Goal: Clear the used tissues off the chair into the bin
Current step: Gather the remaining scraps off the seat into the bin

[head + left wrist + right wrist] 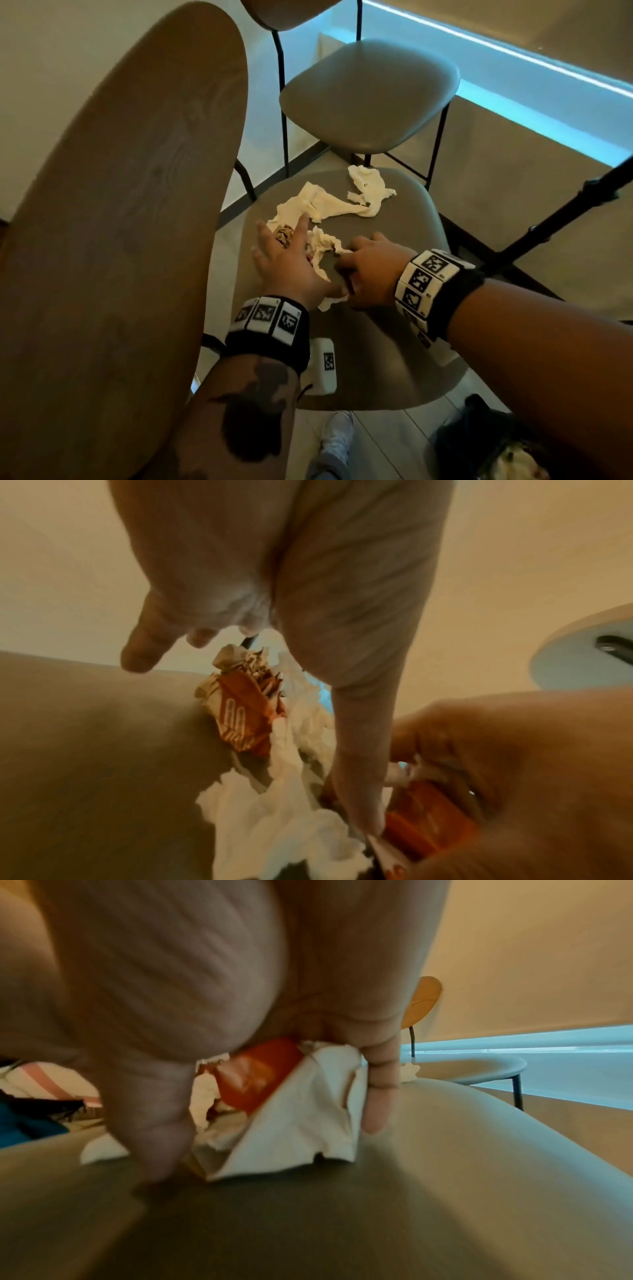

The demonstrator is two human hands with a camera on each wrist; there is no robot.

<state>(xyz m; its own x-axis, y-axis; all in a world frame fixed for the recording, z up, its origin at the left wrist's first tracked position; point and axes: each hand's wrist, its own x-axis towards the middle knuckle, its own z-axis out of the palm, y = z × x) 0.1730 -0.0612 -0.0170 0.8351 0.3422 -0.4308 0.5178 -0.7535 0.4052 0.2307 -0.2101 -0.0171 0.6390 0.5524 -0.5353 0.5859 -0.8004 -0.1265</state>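
Several crumpled white tissues lie on the grey chair seat (394,335): one at the far edge (368,190), a long one in the middle (318,205), and a bunched one (322,250) between my hands. My left hand (284,246) lies with spread, straight fingers over the tissues and a crumpled orange-printed wrapper (246,718). My right hand (356,270) is on the seat with its fingers and thumb curled round a wad of white tissue and orange paper (291,1110). That same wad (428,823) shows beside my left thumb in the left wrist view.
The chair's wooden backrest (120,222) fills the left. A second grey chair (370,96) stands behind. A black tripod leg (565,219) crosses at the right. A dark bag or bin (496,445) with pale contents sits on the floor, lower right, near my white shoe (337,431).
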